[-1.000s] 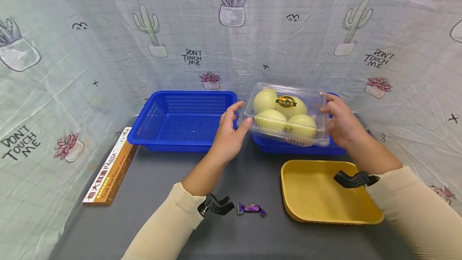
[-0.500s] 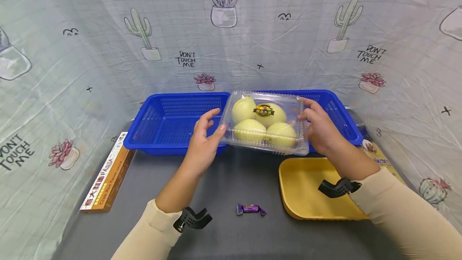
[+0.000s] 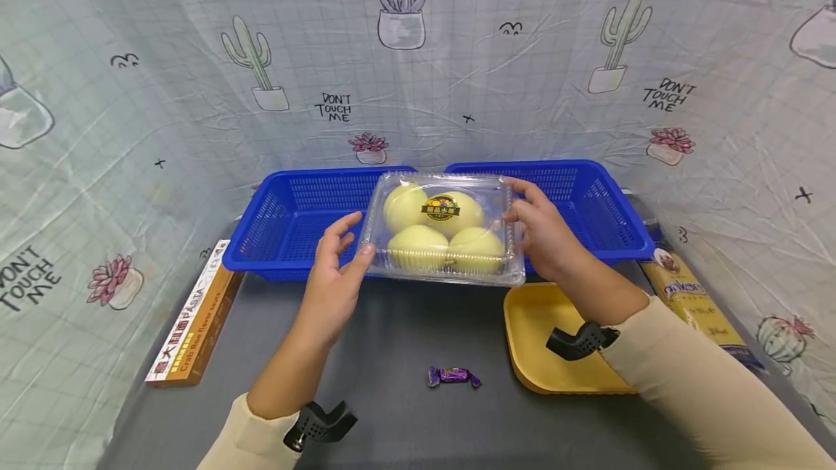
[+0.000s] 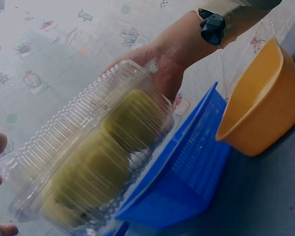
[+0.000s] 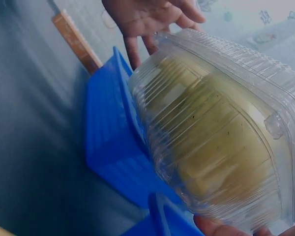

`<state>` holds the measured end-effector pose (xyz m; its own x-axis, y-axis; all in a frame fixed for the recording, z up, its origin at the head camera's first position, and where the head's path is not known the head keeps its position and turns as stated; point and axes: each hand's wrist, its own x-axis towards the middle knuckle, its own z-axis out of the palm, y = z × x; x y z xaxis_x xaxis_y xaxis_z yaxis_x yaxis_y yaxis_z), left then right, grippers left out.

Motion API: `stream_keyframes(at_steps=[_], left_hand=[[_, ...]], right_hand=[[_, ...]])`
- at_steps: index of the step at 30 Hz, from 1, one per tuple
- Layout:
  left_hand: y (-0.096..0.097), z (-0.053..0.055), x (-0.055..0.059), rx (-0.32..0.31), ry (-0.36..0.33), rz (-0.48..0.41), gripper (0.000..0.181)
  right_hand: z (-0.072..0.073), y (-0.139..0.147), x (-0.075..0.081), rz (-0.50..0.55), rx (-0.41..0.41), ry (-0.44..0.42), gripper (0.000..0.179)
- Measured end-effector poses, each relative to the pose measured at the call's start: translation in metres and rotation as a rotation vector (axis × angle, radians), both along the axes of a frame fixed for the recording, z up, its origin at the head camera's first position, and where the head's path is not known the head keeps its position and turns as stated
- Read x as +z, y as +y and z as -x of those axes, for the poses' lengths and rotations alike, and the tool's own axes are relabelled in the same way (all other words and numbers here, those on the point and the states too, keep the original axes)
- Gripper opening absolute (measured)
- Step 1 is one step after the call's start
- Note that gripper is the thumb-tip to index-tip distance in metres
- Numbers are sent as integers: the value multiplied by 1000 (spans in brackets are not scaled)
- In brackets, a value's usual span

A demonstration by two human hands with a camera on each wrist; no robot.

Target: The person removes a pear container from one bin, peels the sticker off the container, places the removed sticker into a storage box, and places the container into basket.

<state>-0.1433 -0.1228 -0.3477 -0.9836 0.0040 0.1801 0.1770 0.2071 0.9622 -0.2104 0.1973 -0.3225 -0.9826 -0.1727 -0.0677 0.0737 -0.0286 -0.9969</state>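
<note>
Fruit box [image 3: 451, 275] hangs in the air over the bench [image 3: 392, 430], left hand [image 3: 334, 280] and right hand [image 3: 541, 229] half-curled and gripping its ends, two blue baskets [image 3: 297, 234] showing just behind, yellow tray [image 3: 548, 339] and purple candy [image 3: 454, 376] closer in!

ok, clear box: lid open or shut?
Shut: in the right wrist view, its lid meets the base along the visible rim. Cannot tell if it's latched.
</note>
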Motion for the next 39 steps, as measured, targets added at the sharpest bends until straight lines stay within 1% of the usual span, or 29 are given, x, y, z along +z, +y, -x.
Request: stream_keyframes(at_steps=[7, 14, 18, 22, 25, 28, 32, 35, 37, 39], left_hand=[[-16, -11, -2, 71, -5, 10, 52], [-28, -27, -8, 163, 25, -2, 51], [-37, -38, -7, 178, 45, -20, 51], [-48, -48, -5, 190, 60, -8, 52], [-58, -58, -5, 219, 62, 2, 53], [-68, -67, -5, 256, 54, 25, 53], [-79, -80, -6, 303, 16, 57, 52], [-85, -90, -8, 321, -9, 42, 52], [-88, -96, -11, 319, -5, 19, 52], [-90, -102, -14, 315, 15, 9, 51]], right_hand=[[1, -29, 0, 1, 9, -5, 73], [-3, -56, -5, -21, 9, -18, 72], [-6, -71, -11, -1, 20, -17, 74], [-12, -86, -17, 39, 29, -18, 75], [-17, -98, -20, 65, 37, -16, 76], [-22, -110, -24, 80, 46, -15, 76], [-29, -121, -30, 72, 52, -26, 77], [-35, -129, -35, 68, 60, -32, 78], [-39, -133, -38, 78, 72, -28, 78], [-43, -137, -40, 93, 84, -18, 78]])
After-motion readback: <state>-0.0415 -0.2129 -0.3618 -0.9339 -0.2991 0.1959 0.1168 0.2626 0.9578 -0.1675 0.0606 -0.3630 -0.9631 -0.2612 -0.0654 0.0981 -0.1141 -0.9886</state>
